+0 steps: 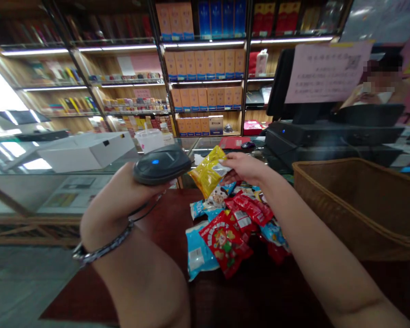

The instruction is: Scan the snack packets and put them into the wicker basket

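Note:
My left hand (123, 193) is wrapped round a dark grey barcode scanner (161, 164) with a blue light on top, its head pointing right. My right hand (243, 167) pinches a yellow snack packet (207, 173) by its upper edge and holds it up just right of the scanner's head. Below both hands a heap of snack packets (232, 228), red and light blue, lies on a dark red-brown counter (171, 218). A bracelet sits on my left wrist.
A woven brown basket (358, 200) stands at the right on the counter. Behind it are a black till monitor (328, 123) with a paper notice and a person seated behind it. A white box (89, 150) lies on a glass case at the left. Shelves of boxed goods fill the back.

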Motion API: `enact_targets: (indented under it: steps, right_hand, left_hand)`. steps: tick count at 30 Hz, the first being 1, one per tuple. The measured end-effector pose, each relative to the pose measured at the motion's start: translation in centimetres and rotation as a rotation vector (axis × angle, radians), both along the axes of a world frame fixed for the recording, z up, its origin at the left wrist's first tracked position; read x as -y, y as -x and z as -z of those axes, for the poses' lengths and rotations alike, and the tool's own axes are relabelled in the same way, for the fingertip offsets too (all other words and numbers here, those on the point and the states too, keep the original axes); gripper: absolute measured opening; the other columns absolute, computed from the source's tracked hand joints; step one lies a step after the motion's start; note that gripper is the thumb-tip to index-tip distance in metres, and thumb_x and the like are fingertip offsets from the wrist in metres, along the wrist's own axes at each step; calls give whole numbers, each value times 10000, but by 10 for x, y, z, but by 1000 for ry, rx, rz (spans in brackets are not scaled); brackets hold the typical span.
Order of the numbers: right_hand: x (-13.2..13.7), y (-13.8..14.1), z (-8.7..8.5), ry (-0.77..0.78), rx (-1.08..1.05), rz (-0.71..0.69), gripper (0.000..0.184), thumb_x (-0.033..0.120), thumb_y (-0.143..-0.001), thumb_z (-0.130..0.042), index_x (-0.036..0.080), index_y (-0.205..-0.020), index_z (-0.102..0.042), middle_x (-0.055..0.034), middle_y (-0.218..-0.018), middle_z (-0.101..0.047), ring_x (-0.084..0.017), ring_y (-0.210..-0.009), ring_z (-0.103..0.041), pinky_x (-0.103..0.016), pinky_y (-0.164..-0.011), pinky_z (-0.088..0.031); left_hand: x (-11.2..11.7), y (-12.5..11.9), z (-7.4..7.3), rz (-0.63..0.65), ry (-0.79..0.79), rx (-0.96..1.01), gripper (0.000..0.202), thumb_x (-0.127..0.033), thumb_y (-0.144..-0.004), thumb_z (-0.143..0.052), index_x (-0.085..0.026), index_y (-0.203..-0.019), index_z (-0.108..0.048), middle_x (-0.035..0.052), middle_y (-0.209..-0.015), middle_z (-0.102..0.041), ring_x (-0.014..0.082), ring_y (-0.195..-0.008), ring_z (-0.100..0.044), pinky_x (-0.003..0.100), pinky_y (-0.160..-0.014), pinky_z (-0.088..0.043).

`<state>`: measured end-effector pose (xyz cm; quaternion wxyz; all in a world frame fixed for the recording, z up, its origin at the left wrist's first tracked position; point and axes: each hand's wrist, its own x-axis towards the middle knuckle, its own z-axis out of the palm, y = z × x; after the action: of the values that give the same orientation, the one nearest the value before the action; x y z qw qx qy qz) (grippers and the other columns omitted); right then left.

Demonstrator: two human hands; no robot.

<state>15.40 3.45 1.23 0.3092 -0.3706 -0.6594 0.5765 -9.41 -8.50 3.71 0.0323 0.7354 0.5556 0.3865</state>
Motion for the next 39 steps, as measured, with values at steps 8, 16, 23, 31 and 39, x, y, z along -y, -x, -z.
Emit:
enact_targets:
  steps: [8, 16, 23, 31, 39]
  right_hand:
    - [-24, -108, 27, -363, -40, 468, 230, 356, -816, -657, 152, -905, -718, -36, -767, -721, -129, -575, -606, -214, -486, -445]
    - [-31, -143, 30, -751, 82, 742, 258, 318, -838, -595, 143, -915, -769, -60, -829, -754, -194, -715, -669, -265, -616, -470]
    - [-37, -149, 31, -725, 21, 695, 288, 350, -844, -591, 144, -953, -759, -71, -862, -758, -198, -717, -675, -272, -628, -493]
    - [-38, -150, 32, -729, 101, 708, 330, 400, -869, -566, 151, -980, -753, -86, -860, -743, -204, -735, -666, -284, -660, -497]
    - [-5, -165, 11, -866, 341, 1232, 341, 324, -893, -535, 158, -1109, -741, -136, -1070, -656, -249, -959, -621, -361, -866, -481]
  left_hand:
    - [-26, -67, -3, 268, 143, -84, 335, -357, -749, -723, -167, -1025, -739, 60, -985, -780, 214, -862, -692, 354, -844, -570]
    - [-43, -110, 6, 351, 215, -129, 340, -333, -794, -720, -240, -1121, -718, 20, -1032, -772, 191, -869, -697, 322, -853, -568]
    - [-57, -130, 17, 433, 193, -70, 382, -295, -773, -729, -213, -1146, -720, 42, -1124, -757, 215, -981, -691, 334, -920, -552]
    - [-55, -130, 16, 422, 196, -46, 399, -223, -721, -722, -217, -1120, -730, 40, -1066, -771, 208, -894, -698, 336, -877, -563]
    - [-52, -119, 13, 333, 220, 8, 258, -231, -714, -707, -175, -966, -712, 36, -816, -754, 188, -713, -661, 305, -691, -568]
